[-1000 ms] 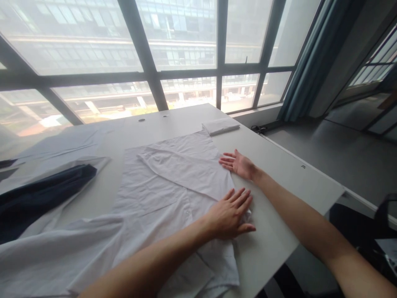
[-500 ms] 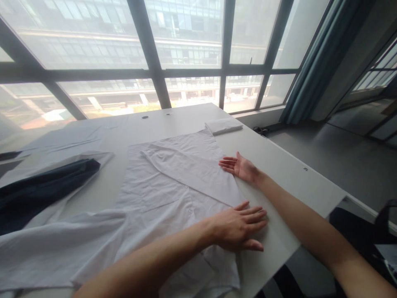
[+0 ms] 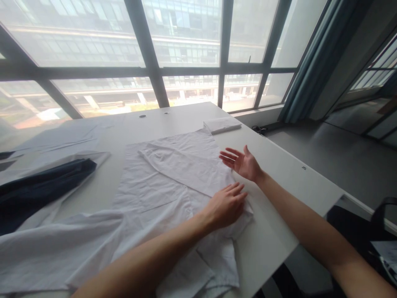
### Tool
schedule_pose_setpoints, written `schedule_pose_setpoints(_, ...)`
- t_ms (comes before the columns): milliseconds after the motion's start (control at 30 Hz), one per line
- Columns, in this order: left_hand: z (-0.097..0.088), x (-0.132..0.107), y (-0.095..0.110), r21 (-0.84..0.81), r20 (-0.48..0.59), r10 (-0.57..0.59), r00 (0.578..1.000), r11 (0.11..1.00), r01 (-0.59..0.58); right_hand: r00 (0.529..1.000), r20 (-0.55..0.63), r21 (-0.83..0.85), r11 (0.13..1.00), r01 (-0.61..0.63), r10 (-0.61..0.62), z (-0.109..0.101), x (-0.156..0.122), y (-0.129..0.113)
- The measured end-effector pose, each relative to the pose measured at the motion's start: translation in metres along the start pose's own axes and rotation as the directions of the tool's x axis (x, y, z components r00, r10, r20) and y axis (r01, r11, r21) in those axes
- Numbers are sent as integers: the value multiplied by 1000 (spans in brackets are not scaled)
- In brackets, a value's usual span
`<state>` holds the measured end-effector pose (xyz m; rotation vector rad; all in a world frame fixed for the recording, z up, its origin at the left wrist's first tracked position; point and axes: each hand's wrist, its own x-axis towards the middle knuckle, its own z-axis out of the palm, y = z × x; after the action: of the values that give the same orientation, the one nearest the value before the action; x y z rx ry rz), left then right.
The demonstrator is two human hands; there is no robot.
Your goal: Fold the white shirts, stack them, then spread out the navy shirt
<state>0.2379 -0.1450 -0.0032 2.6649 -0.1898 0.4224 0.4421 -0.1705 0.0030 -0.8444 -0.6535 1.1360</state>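
Note:
A white shirt (image 3: 149,186) with buttons lies spread over the table, one sleeve laid diagonally across its body. My left hand (image 3: 228,205) is on the right side of the shirt, back up, with its fingers bent and drawn together on the cloth. Fabric bunches out beyond its fingertips, and its thumb is hidden. My right hand (image 3: 243,163) hovers just past the shirt's right edge, palm turned to the left. Its fingers are stretched and the thumb stands apart, with nothing held.
On the white table (image 3: 273,198), a folded white cloth (image 3: 222,125) lies near the far right edge. A dark garment in clear plastic (image 3: 46,188) lies on the left. Windows (image 3: 186,37) stand behind, a blue curtain (image 3: 305,62) at the right. A dark bag or chair (image 3: 350,231) is at the lower right.
My left hand has moved up and left, its spread fingers now bent together, and the cloth by it has bunched outward. My right hand has lifted slightly, its thumb raised.

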Motion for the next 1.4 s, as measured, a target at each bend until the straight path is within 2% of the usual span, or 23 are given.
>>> schedule_pose_setpoints(67,1,-1,5,-26,85,94,992,995,-92,989,56,-29,991,-133,134,5,-1,5)
schedule_pose_setpoints(133,2,-3,8,-53,157,160,975,987,-153,974,34,-18,974,-224,224,3,2,9)
schedule_pose_setpoints(167,2,-4,8,-65,186,176,967,984,-166,974,-6,6,974,-225,225,0,5,11)
schedule_pose_setpoints(233,2,-6,7,-87,220,185,958,982,-169,981,-135,60,989,-132,139,-8,11,13)
schedule_pose_setpoints(333,1,-7,6,-125,218,185,958,979,-160,959,-283,96,994,42,-13,-15,15,9)
schedule_pose_setpoints(400,-3,-6,7,-183,191,189,963,971,-155,965,-259,109,991,78,-48,-14,12,5)
schedule_pose_setpoints(500,-9,-1,10,-409,112,161,981,907,-102,995,-102,126,992,31,-18,-6,5,3)
schedule_pose_setpoints(533,-11,1,10,-514,84,116,990,856,-57,998,-59,123,992,-17,25,-4,3,4)
schedule_pose_setpoints(600,-13,6,7,-710,87,-37,996,699,88,991,-42,101,987,-125,130,-1,2,7)
schedule_pose_setpoints(700,-13,11,-6,-857,199,-262,944,421,297,970,-89,82,973,-217,224,-2,4,13)
schedule_pose_setpoints(767,-11,13,-16,-900,246,-337,909,269,344,967,-99,93,970,-226,235,-6,7,15)
schedule_pose_setpoints(833,-10,13,-25,-935,256,-384,887,135,328,968,-131,111,973,-201,215,-9,10,15)
schedule_pose_setpoints(900,-8,13,-31,-952,274,-401,874,14,305,961,-239,122,986,-114,141,-14,13,13)
schedule_pose_setpoints(967,-7,12,-33,-956,288,-410,865,-67,287,927,-373,110,994,7,35,-18,15,11)
schedule_pose_setpoints(1033,-7,12,-33,-956,292,-427,856,-103,275,892,-451,96,991,96,-43,-22,15,7)
schedule_pose_setpoints(1133,-16,12,-32,-960,275,-427,861,-75,270,896,-429,79,984,161,-112,-23,14,4)
schedule_pose_setpoints(1200,-32,13,-35,-965,238,-424,874,-5,261,916,-366,31,981,190,-166,-22,13,4)
schedule_pose_setpoints(1233,-43,14,-38,-965,204,-441,874,62,256,919,-338,-22,978,205,-201,-22,13,5)
schedule_pose_setpoints(1267,-57,15,-42,-954,155,-473,867,157,256,914,-322,-112,969,221,-246,-22,13,6)
schedule_pose_setpoints(1333,-90,15,-54,-857,-5,-552,834,432,281,874,-309,-406,883,235,-374,-23,14,10)
schedule_pose_setpoints(1367,-108,14,-62,-749,-111,-565,818,589,305,846,-291,-573,790,220,-447,-24,15,11)
schedule_pose_setpoints(1400,-125,12,-71,-626,-212,-554,805,709,323,822,-257,-715,673,192,-508,-26,16,13)
